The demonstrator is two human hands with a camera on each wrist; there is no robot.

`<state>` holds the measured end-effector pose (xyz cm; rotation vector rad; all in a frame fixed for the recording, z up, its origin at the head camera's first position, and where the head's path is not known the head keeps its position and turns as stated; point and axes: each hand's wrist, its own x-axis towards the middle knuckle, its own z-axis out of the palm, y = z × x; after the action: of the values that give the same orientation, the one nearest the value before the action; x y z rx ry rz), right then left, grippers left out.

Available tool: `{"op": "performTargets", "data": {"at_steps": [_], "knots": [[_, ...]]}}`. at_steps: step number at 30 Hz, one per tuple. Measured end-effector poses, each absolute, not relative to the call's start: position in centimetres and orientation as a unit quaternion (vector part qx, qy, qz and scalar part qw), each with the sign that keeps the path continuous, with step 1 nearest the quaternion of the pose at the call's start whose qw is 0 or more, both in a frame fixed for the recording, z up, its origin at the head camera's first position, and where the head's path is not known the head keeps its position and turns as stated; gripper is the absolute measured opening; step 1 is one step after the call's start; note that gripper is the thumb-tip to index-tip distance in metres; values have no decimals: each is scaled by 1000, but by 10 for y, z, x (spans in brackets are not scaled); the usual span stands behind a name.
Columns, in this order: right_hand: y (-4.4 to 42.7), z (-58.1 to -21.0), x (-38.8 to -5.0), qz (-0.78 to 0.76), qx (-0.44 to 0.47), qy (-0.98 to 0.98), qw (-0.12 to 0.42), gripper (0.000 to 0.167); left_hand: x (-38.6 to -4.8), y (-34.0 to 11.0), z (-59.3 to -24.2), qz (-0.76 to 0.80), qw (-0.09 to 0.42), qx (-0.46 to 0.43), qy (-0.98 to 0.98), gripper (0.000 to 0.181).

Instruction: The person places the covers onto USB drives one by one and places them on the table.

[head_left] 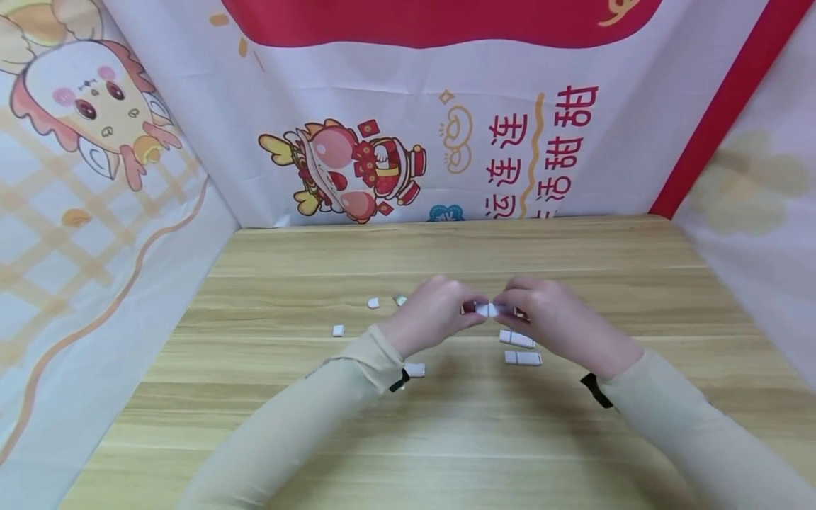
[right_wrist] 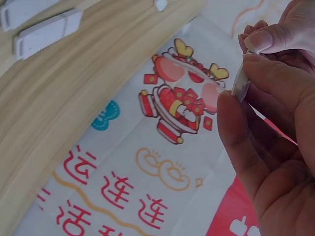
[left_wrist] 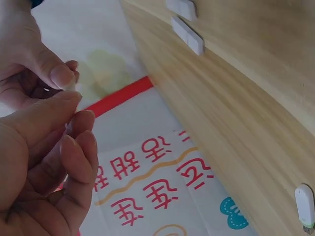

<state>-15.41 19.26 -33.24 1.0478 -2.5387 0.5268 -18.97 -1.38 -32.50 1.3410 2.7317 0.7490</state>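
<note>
Above the table, both hands meet at a white USB stick (head_left: pixel 493 310) with a seam across it. My left hand (head_left: pixel 436 315) pinches its left end, which looks like the cap. Thumb and fingertips of my right hand (head_left: pixel 551 319) hold the body of the stick, seen edge-on in the right wrist view (right_wrist: pixel 240 84). The fingers cover much of it, so how far the cap sits on is hard to tell. Just below the right hand lie two capped USB sticks (head_left: pixel 517 339) (head_left: pixel 523 358), side by side. An uncapped USB stick (left_wrist: pixel 305 202) shows its metal plug.
Two small white caps (head_left: pixel 373 303) (head_left: pixel 338 331) lie on the wooden table (head_left: pixel 268 404) left of the hands. Another white piece (head_left: pixel 415 370) is partly hidden by the left wrist. Printed cloth (head_left: pixel 446 127) hangs behind the table and along both sides.
</note>
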Motion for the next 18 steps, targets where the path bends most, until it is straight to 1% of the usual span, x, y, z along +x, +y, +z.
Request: {"op": "performTargets", "data": {"at_steps": [5, 11, 18], "knots": [[203, -338, -166, 177, 353, -906, 155, 17, -205, 2, -332, 209, 7, 428, 879, 14], [214, -346, -179, 176, 310, -928, 105, 16, -224, 20, -346, 189, 22, 429, 883, 12], [225, -357, -191, 184, 287, -937, 72, 13, -238, 36, -361, 176, 37, 421, 889, 10]]}}
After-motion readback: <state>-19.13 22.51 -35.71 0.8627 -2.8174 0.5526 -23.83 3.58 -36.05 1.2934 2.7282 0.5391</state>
